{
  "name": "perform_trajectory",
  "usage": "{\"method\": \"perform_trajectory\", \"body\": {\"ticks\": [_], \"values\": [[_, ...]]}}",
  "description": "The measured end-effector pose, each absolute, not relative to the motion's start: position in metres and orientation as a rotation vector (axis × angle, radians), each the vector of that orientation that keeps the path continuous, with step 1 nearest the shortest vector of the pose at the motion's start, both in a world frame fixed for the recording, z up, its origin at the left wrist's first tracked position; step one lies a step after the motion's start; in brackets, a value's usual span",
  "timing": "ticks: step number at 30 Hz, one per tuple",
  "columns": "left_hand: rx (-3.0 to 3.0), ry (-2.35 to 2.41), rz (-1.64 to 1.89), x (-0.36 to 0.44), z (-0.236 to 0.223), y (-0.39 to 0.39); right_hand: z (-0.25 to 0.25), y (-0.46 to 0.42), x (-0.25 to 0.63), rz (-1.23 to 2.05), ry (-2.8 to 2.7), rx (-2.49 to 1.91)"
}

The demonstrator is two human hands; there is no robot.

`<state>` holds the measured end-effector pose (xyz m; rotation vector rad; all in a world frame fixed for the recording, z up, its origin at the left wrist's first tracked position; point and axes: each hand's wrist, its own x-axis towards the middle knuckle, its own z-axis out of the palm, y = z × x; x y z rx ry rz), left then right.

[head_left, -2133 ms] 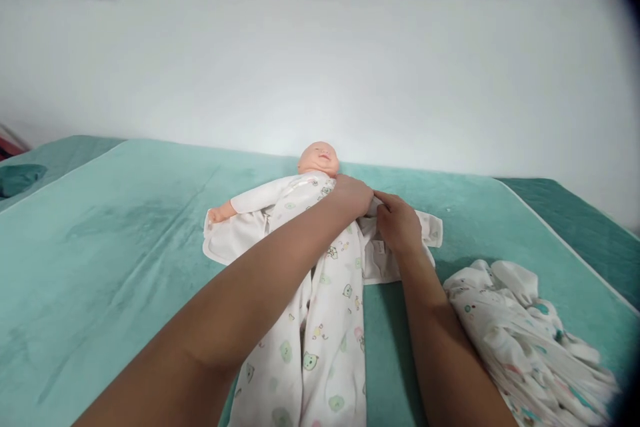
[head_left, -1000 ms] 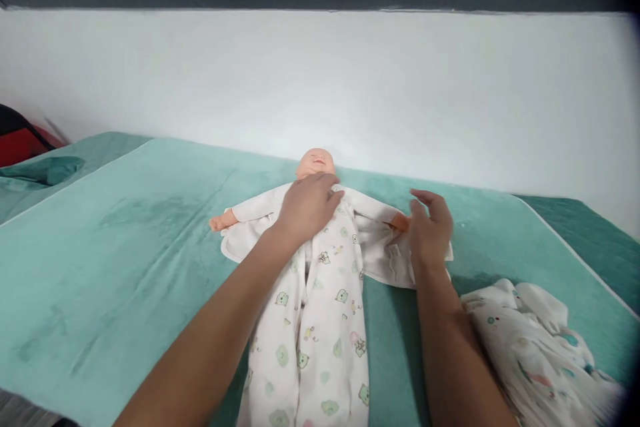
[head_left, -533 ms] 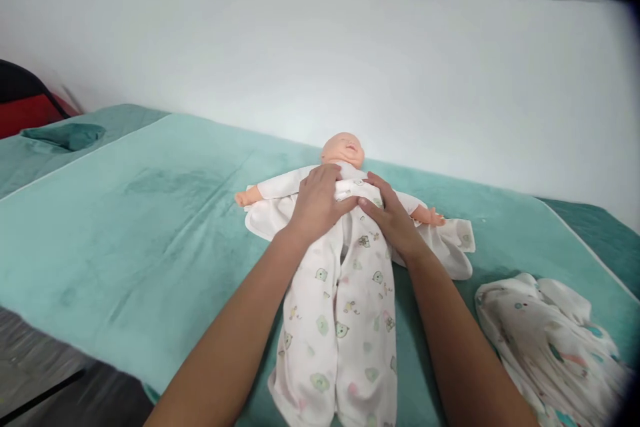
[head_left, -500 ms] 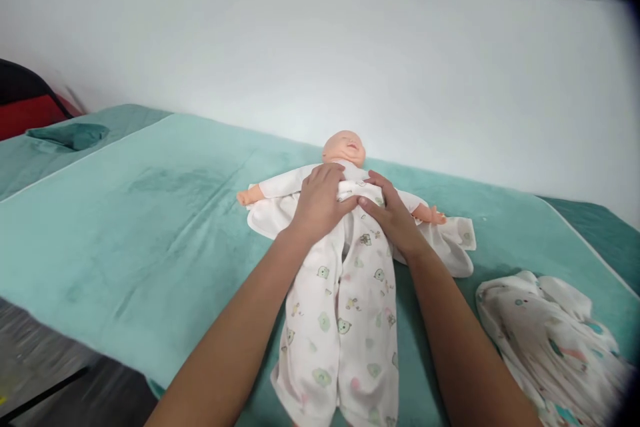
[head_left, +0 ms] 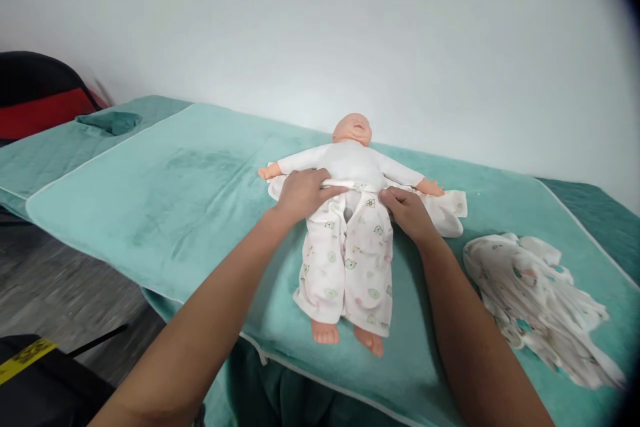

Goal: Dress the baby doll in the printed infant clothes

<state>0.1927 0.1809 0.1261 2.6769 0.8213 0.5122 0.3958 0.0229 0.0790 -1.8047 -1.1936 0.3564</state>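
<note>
A baby doll (head_left: 351,159) lies on its back with arms spread, in a white long-sleeved top and white printed trousers (head_left: 367,260). Its bare feet stick out below the trouser legs. My left hand (head_left: 306,192) grips the trousers' waistband at the doll's waist on the left, thumb along the band. On the other side my right hand (head_left: 406,209) pinches the same waistband. Part of a white garment (head_left: 444,215) is spread beneath the doll's back and arms, mostly hidden by it.
A crumpled white printed cloth (head_left: 535,300) lies at the right on the green table cover (head_left: 165,213). A white wall (head_left: 280,47) rises behind. At the left are a red and black chair (head_left: 45,103) and, lower, a black object with a yellow label (head_left: 30,360).
Both hands have moved from the doll's chest down to its waist, bringing the waistband lower. The white top now shows, and the view has shifted so the feet are visible.
</note>
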Motion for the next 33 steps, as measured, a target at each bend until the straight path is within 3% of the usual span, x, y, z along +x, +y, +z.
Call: {"method": "perform_trajectory", "body": {"ticks": [4, 6, 13, 17, 22, 28, 33], "values": [[2.409, 0.642, 0.058, 0.146, 0.139, 0.186, 0.074, -0.005, 0.385, 0.522, -1.296, -1.771], [2.426, 0.583, 0.009, 0.134, 0.142, 0.182, 0.071, -0.015, 0.369, 0.478, -1.245, -1.772], [2.868, 0.667, 0.455, 0.141, 0.127, 0.132, 0.061, -0.024, 0.316, -0.111, -0.849, -1.9], [2.51, 0.81, 0.555, 0.126, 0.11, 0.117, 0.064, -0.032, 0.306, 0.062, -0.869, -1.814], [2.308, 0.605, 0.292, 0.101, 0.107, 0.118, 0.066, -0.057, 0.295, 0.442, -1.09, -1.817], [2.604, 0.675, 0.534, 0.106, 0.109, 0.096, 0.058, -0.061, 0.271, 0.181, -0.777, -1.711], [2.337, 0.599, 0.601, 0.082, 0.095, 0.071, 0.062, -0.086, 0.266, 0.448, -0.984, -1.677]]}}
